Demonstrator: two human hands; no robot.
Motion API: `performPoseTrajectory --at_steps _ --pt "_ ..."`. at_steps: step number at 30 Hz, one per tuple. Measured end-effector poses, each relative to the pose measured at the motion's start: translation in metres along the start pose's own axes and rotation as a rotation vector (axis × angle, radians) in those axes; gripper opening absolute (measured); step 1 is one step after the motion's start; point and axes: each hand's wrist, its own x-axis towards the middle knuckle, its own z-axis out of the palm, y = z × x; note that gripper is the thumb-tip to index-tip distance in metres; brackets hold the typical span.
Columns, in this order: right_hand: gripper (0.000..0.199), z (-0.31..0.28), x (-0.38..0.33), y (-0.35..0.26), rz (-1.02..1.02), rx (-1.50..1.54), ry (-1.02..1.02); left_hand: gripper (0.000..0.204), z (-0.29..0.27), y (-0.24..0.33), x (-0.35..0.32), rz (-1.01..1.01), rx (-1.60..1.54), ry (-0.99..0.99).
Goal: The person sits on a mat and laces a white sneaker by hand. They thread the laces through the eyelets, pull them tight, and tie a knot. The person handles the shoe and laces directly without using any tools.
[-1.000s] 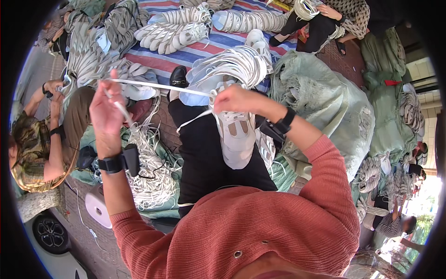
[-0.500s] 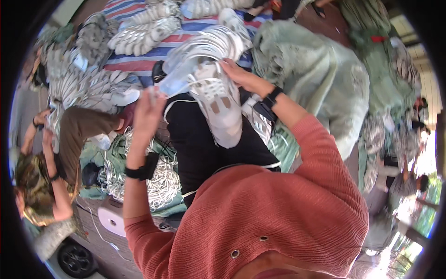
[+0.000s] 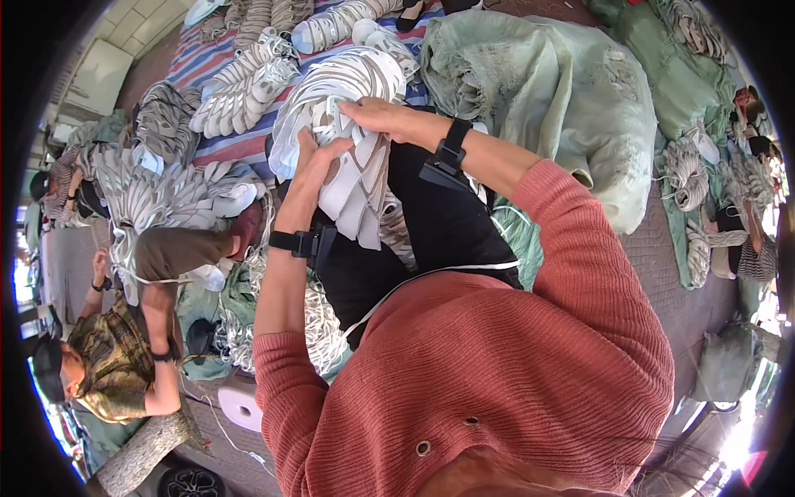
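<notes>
A white-and-beige shoe upper (image 3: 354,186) lies across my black-clad thighs, its pale edge pointing down toward me. My left hand (image 3: 318,161) grips its left side, thumb stretched toward the middle. My right hand (image 3: 374,116) pinches its top edge, fingers closed by the lace holes. The two hands are close together. Beyond them, a curved stack of white shoe uppers (image 3: 331,79) fans out against the held piece. Any lace between my fingertips is too small to make out.
A striped sheet (image 3: 236,149) carries more stacked uppers (image 3: 248,91). A large pale green sack (image 3: 538,99) stands to the right. White laces (image 3: 319,323) lie heaped left of my legs. Another person in a patterned shirt (image 3: 116,356) sits at left, beside a fanned pile of uppers (image 3: 157,190).
My left hand, earlier raised apart at left with a white lace stretched toward the upper, has come in to grip the upper. The upper now shows a different side. The whole view has shifted.
</notes>
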Motion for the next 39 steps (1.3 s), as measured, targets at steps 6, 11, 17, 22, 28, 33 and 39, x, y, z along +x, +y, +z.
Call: performPoseTrajectory --at_steps 6,11,17,22,28,33,39 --pt "0.078 -0.022 -0.057 -0.011 0.007 0.12 0.029 0.089 0.023 0.028 -0.011 0.124 0.223 -0.081" --pt "0.085 -0.059 -0.034 0.076 -0.014 0.33 0.022 0.109 0.086 -0.01 -0.015 0.265 0.823 0.016" --pt "0.074 -0.046 -0.009 0.039 -0.105 -0.042 -0.104 0.117 0.051 -0.057 -0.036 0.439 0.704 0.211" --pt "0.057 -0.003 0.011 0.061 -0.466 -0.608 0.116 0.125 0.038 -0.065 -0.046 0.384 0.589 0.222" --pt "0.051 -0.029 0.003 0.043 -0.612 -0.848 0.169 0.033 -0.028 -0.039 -0.028 0.338 -0.094 0.256" --pt "0.03 -0.041 -0.008 -0.007 -1.028 -0.722 0.071 0.024 -0.083 0.053 -0.037 0.359 -0.161 0.353" --pt "0.019 -0.015 -0.01 -0.016 -0.954 -0.532 -0.049 0.026 -0.115 0.138 -0.07 0.469 -0.208 0.068"
